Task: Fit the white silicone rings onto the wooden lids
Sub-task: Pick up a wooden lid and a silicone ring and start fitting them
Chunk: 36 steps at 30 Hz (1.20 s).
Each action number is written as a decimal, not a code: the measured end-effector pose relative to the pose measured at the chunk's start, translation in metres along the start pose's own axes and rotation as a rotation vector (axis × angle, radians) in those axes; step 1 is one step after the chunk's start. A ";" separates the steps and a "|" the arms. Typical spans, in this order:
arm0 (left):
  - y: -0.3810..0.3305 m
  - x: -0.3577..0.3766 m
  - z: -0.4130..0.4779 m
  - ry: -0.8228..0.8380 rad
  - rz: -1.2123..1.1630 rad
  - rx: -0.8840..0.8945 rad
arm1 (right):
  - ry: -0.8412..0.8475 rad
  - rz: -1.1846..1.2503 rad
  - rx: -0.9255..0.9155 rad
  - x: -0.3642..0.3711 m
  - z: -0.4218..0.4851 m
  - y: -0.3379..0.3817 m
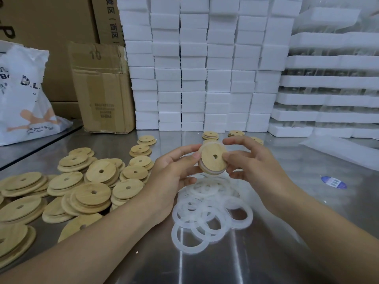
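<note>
Both hands, left hand (174, 169) and right hand (252, 160), pinch one wooden lid (213, 158) by its rim (ring seated at its edge) above the ring pile (211, 212); loose lids (92, 187) lie at nine o'clock on the bench (287, 232).

Count as I find it.

- Lid (211, 163) in my fingers (185, 149): one, shared between left hand (170, 171) and right hand (252, 160).
- Loose lids (106, 175) on the tabletop (287, 242) at my left: more than twenty. They overlap, so no exact figure is obtainable.
- Small lid stacks (210, 135) beyond my hands: three.
- Rings (249, 217): at least ten in one tangled heap, exact count not obtainable.
- Printed bag (22, 95): one.
- Cartons: one small carton (102, 89) standing, at least two large cartons (51, 21) behind it.
- Foam blocks (192, 64): six columns in view, each ten or more high.
- Foam trays (328, 80) at right: one stack, seven or so layers.
- Blue sticker (333, 182): one.
</note>
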<state>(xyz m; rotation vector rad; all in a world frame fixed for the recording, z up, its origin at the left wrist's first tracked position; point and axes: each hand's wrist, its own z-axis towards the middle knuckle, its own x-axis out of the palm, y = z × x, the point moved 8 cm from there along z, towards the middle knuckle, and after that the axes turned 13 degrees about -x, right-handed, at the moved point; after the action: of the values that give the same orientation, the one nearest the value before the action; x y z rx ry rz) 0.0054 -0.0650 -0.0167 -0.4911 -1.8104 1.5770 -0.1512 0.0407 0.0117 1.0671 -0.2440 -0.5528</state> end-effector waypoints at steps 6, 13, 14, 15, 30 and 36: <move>0.000 0.002 -0.002 0.035 -0.013 0.003 | 0.027 0.007 -0.011 0.003 -0.001 0.003; -0.001 0.004 -0.003 0.046 -0.038 0.005 | 0.138 -0.300 -0.140 0.014 -0.005 0.008; -0.001 0.005 -0.003 0.047 -0.034 0.003 | 0.130 -0.288 -0.131 0.012 -0.005 0.007; 0.000 0.005 -0.003 0.038 -0.026 0.004 | 0.119 -0.276 -0.111 0.010 -0.004 0.005; 0.000 -0.002 -0.004 -0.155 0.174 0.022 | -0.031 -1.009 0.171 -0.080 0.009 -0.046; -0.005 0.006 -0.008 -0.146 0.352 0.131 | 0.042 -1.009 0.094 -0.064 0.008 -0.042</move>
<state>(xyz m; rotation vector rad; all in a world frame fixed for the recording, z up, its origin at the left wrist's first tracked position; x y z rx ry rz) 0.0073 -0.0560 -0.0102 -0.6768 -1.7817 2.0017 -0.2213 0.0532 -0.0168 1.2558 0.3443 -1.4248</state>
